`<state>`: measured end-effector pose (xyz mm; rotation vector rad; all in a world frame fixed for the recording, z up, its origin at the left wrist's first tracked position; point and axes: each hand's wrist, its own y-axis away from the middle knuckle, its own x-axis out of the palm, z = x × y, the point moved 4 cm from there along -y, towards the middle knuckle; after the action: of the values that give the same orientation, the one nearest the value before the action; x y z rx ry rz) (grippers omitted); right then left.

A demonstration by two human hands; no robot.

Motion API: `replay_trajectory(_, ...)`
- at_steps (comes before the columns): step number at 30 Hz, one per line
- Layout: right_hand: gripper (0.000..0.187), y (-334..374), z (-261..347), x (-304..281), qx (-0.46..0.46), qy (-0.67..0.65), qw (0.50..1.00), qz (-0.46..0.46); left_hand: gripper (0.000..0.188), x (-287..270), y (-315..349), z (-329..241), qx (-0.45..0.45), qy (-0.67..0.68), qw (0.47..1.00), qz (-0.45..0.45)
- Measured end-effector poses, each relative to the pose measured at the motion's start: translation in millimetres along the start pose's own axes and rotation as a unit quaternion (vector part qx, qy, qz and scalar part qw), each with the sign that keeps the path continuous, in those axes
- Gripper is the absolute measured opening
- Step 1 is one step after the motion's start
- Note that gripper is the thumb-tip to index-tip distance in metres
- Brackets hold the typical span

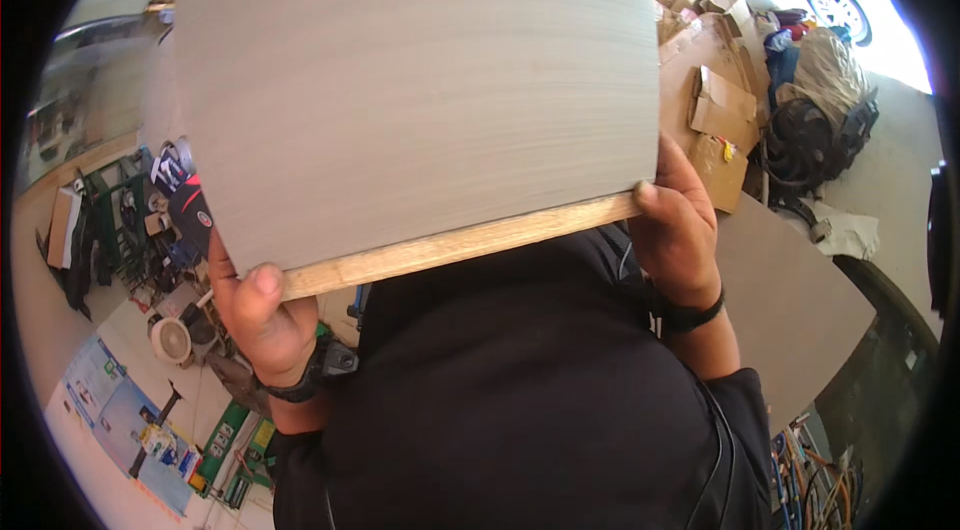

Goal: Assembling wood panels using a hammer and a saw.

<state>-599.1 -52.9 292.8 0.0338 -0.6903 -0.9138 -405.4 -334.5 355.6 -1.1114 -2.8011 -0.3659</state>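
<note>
A large board (420,80) with a smooth grey face and a bare pale-wood edge is held up in front of my body, its far end running out of the top of the view. My left hand (262,325) grips its near left corner, thumb over the edge and fingers mostly hidden beneath. At the near right corner my right hand (682,225) is closed on the board too, thumb on the edge and fingers along the side. Dark bands circle both wrists. The near edge slants slightly, its right end higher in the picture.
Flattened and torn cardboard boxes (725,110) lie to the right. Beside them sit a black fan unit (805,145) and a car's wheel (838,10). Another grey panel (790,300) stands at my right, cables (815,480) below it. Cluttered tools and green equipment (235,450) fill the left.
</note>
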Motion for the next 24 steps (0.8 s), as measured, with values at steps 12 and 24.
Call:
replay_trajectory(12,0.085,-9.2,23.1,25.6,-0.057,0.014,0.989,0.135,0.065,-17.9,-27.3,40.7,-0.102,0.133,0.985,0.041)
replay_trajectory(24,0.061,-56.5,79.4,33.2,-0.451,0.547,0.702,-0.070,0.078,-26.8,-46.3,108.3,-0.192,0.099,0.959,0.184)
